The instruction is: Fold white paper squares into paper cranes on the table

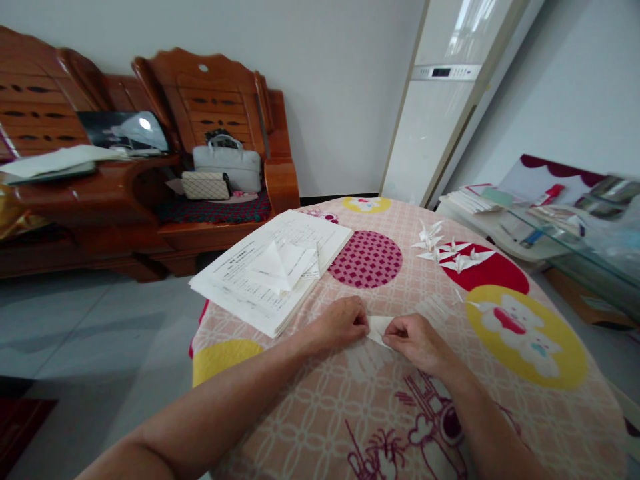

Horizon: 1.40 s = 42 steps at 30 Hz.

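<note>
A small piece of folded white paper [379, 328] lies between my two hands over the round table. My left hand [346, 320] is closed on its left end, fingers curled and partly hidden. At the right end, my right hand [414, 339] pinches the paper between thumb and fingers. Several folded white paper cranes [467, 259] rest together toward the back right of the table. Left of my hands, a stack of printed sheets [240, 280] carries several folded paper pieces [284, 265] on top.
A patterned tablecloth [305, 400] covers the table. Beyond it at left stand carved wooden chairs [210, 87], one holding a grey bag [227, 167] and a quilted purse [205, 186]. A tall white cabinet-like unit [435, 113] stands behind. At right, a glass-topped side table [565, 243] holds papers and clutter.
</note>
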Each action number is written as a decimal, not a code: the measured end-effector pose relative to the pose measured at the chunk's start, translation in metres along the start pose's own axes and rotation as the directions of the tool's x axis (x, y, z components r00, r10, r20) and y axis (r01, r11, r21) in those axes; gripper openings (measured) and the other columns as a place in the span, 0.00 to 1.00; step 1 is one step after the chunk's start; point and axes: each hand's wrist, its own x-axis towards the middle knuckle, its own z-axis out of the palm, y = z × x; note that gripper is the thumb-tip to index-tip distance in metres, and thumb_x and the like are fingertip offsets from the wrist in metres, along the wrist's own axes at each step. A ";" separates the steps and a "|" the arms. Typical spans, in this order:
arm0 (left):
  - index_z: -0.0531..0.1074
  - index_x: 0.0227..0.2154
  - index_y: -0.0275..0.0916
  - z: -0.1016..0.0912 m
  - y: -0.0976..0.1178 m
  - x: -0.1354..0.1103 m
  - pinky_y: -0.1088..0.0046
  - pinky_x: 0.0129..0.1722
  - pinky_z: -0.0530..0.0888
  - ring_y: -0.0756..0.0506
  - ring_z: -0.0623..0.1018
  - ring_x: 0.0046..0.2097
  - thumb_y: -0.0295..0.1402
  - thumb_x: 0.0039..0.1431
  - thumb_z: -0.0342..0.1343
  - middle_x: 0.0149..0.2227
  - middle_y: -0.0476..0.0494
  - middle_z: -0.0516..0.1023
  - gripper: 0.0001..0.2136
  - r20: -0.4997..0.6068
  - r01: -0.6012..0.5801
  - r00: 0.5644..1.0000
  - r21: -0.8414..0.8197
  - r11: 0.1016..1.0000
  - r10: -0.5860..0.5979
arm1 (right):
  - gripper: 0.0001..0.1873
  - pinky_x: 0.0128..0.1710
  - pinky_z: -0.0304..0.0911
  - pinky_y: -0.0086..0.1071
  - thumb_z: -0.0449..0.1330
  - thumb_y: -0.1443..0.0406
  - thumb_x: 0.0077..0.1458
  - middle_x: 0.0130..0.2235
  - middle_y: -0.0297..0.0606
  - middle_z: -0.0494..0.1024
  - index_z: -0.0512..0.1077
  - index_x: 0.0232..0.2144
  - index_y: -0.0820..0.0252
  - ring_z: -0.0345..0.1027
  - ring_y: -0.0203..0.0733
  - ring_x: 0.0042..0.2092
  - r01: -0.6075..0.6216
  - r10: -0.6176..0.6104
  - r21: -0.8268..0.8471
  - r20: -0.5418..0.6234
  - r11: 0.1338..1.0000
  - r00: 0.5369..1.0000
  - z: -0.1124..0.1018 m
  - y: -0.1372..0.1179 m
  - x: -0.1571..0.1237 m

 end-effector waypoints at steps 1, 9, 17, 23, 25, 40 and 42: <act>0.78 0.26 0.36 0.000 0.000 0.000 0.76 0.32 0.65 0.49 0.73 0.33 0.28 0.49 0.54 0.32 0.46 0.74 0.07 0.005 0.001 1.000 -0.001 1.000 -0.001 | 0.08 0.25 0.53 0.26 0.59 0.65 0.48 0.22 0.34 0.74 0.74 0.23 0.65 0.64 0.35 0.25 0.003 -0.003 0.017 0.009 1.000 1.000 -0.001 0.001 0.000; 0.77 0.26 0.37 0.002 0.004 -0.001 0.75 0.33 0.66 0.49 0.73 0.33 0.29 0.50 0.55 0.33 0.46 0.74 0.05 -0.021 0.033 0.999 0.036 0.999 -0.032 | 0.07 0.25 0.53 0.25 0.58 0.66 0.48 0.23 0.33 0.74 0.75 0.23 0.64 0.64 0.34 0.25 0.041 -0.041 0.019 0.012 0.999 0.999 0.000 0.006 -0.001; 0.75 0.25 0.36 0.005 0.009 -0.003 0.76 0.31 0.65 0.50 0.72 0.32 0.29 0.51 0.54 0.32 0.46 0.73 0.06 -0.045 0.061 0.997 0.037 0.997 -0.059 | 0.08 0.25 0.53 0.26 0.59 0.66 0.49 0.23 0.35 0.76 0.75 0.23 0.63 0.66 0.36 0.26 0.040 -0.041 -0.049 -0.018 0.998 0.999 0.003 0.005 -0.001; 0.75 0.26 0.36 0.007 0.013 -0.003 0.75 0.33 0.67 0.49 0.73 0.33 0.29 0.51 0.53 0.32 0.46 0.73 0.05 -0.069 0.070 0.995 0.033 0.997 -0.068 | 0.08 0.25 0.54 0.27 0.57 0.67 0.49 0.23 0.36 0.77 0.73 0.22 0.63 0.68 0.37 0.26 -0.008 0.006 -0.048 -0.035 0.999 0.999 0.008 0.005 0.001; 0.74 0.26 0.36 0.008 0.014 -0.003 0.74 0.34 0.68 0.48 0.73 0.34 0.29 0.52 0.53 0.33 0.45 0.73 0.05 -0.076 0.113 0.991 0.046 0.993 -0.109 | 0.08 0.25 0.54 0.27 0.57 0.68 0.48 0.23 0.36 0.77 0.73 0.21 0.63 0.68 0.37 0.26 -0.020 0.018 -0.051 -0.045 0.999 0.999 0.009 0.004 0.002; 0.72 0.27 0.36 0.014 0.014 0.001 0.73 0.35 0.69 0.46 0.74 0.35 0.30 0.53 0.52 0.34 0.42 0.75 0.05 -0.092 0.168 0.983 0.122 0.978 -0.158 | 0.07 0.26 0.55 0.27 0.57 0.69 0.46 0.23 0.39 0.78 0.74 0.20 0.62 0.69 0.38 0.26 -0.081 0.068 -0.125 -0.102 0.989 0.992 0.011 -0.003 0.004; 0.71 0.26 0.36 0.013 0.016 0.000 0.73 0.35 0.69 0.46 0.74 0.35 0.30 0.53 0.51 0.34 0.42 0.75 0.05 -0.085 0.169 0.984 0.119 0.978 -0.159 | 0.07 0.26 0.55 0.28 0.57 0.69 0.46 0.23 0.39 0.78 0.73 0.20 0.62 0.69 0.38 0.26 -0.091 0.077 -0.132 -0.106 0.987 0.991 0.012 -0.003 0.005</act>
